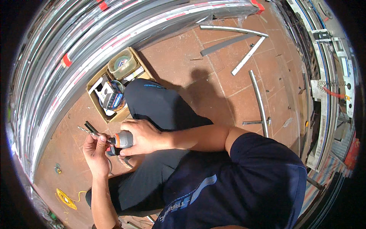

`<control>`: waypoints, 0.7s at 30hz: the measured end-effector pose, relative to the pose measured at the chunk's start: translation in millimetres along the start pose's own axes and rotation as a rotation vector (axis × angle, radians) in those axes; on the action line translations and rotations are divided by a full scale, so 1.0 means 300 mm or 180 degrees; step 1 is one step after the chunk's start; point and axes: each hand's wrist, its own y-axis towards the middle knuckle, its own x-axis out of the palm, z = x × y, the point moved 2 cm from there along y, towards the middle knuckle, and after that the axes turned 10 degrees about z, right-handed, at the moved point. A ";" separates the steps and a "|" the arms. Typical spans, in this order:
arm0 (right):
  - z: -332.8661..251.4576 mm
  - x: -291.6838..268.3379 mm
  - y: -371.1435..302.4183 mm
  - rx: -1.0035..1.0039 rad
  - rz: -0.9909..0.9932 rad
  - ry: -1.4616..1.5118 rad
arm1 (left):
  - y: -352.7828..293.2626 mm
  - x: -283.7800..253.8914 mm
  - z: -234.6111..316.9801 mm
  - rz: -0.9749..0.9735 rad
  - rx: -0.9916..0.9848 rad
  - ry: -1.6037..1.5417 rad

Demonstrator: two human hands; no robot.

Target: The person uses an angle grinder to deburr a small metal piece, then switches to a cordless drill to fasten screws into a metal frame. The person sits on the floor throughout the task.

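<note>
My right hand [144,136] is wrapped round a grey and orange power drill [124,139], held over the floor beside my bent knee. A long spiral drill bit [84,129] points to the left from the drill's front. Just ahead of the drill, the fingers of my left hand [97,153] are pinched round a short dark profile piece [90,127]. This piece lies close beside the bit, and whether the two touch I cannot tell. The drill's handle is mostly hidden behind my right hand.
An open cardboard box [101,108] with a plastic tub [122,64] stands beyond my knee. Long wrapped profiles [114,36] are stacked along the left and back. Metal strips [259,99] lie on the tiled floor at right. A yellow cord [65,198] lies at lower left.
</note>
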 end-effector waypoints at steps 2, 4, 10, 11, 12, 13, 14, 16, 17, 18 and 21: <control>-0.002 0.005 -0.002 -0.0142 0.0161 0.0194 | 0.001 -0.010 -0.002 0.0077 0.0055 0.0046; 0.013 0.008 -0.009 0.0185 0.0000 0.0268 | 0.006 -0.020 -0.002 0.0004 -0.0009 0.0178; 0.034 0.016 -0.016 0.0163 0.0250 0.0193 | 0.015 -0.022 -0.023 -0.0031 0.0449 0.0376; 0.037 0.020 -0.018 0.0218 0.0251 0.0206 | 0.014 -0.019 -0.025 -0.0076 0.0547 0.0434; 0.040 0.023 -0.014 0.0211 0.0236 0.0127 | 0.018 -0.014 -0.027 -0.0025 0.0543 0.0448; 0.041 0.023 -0.016 0.0187 0.0266 0.0141 | 0.021 -0.009 -0.027 -0.0012 0.0406 0.0383; 0.040 0.025 -0.017 0.0152 0.0288 0.0124 | 0.023 -0.008 -0.022 -0.0041 0.0231 0.0319; 0.034 0.027 -0.017 0.0106 0.0329 0.0075 | 0.018 -0.002 -0.009 0.0029 0.0139 0.0327; 0.031 0.023 -0.020 0.0053 0.0399 0.0113 | 0.014 0.003 -0.005 0.0008 0.0108 0.0442; 0.030 0.018 -0.021 0.0037 0.0382 0.0110 | 0.007 0.005 -0.001 0.0024 0.0093 0.0514; 0.025 0.002 -0.020 -0.0003 0.0294 0.0301 | -0.009 -0.007 -0.003 0.0242 -0.0236 0.0887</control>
